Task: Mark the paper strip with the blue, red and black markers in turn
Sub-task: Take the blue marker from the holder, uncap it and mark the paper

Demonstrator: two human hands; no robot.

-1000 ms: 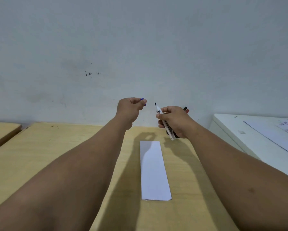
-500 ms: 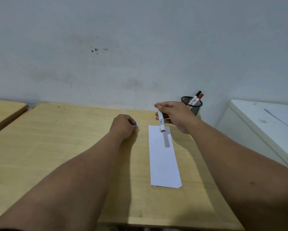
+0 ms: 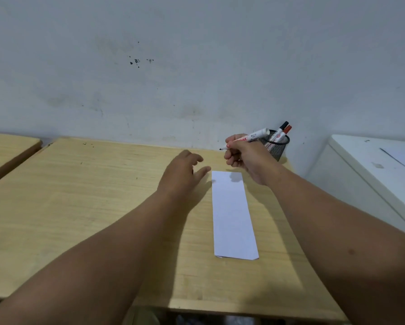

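1. A long white paper strip (image 3: 233, 214) lay flat on the pale wooden desk (image 3: 79, 207), its long axis running from the desk's near edge away toward the grey wall. No marks showed on it.
2. The right hand (image 3: 246, 158) hovered just beyond the strip's far end, its fingers (image 3: 232, 158) clamped on an uncapped white marker with a dark tip (image 3: 246, 138).
3. The marker lay nearly level, its tip pointing left, away from the strip; judging by this, the tip needed turning down and toward the person to reach the paper.
4. The left hand (image 3: 185, 172) rested just left of the strip's far end, fingers loosely apart, holding nothing visible.
5. A black mesh pen cup (image 3: 276, 146), right of the strip's far end, held two more markers.
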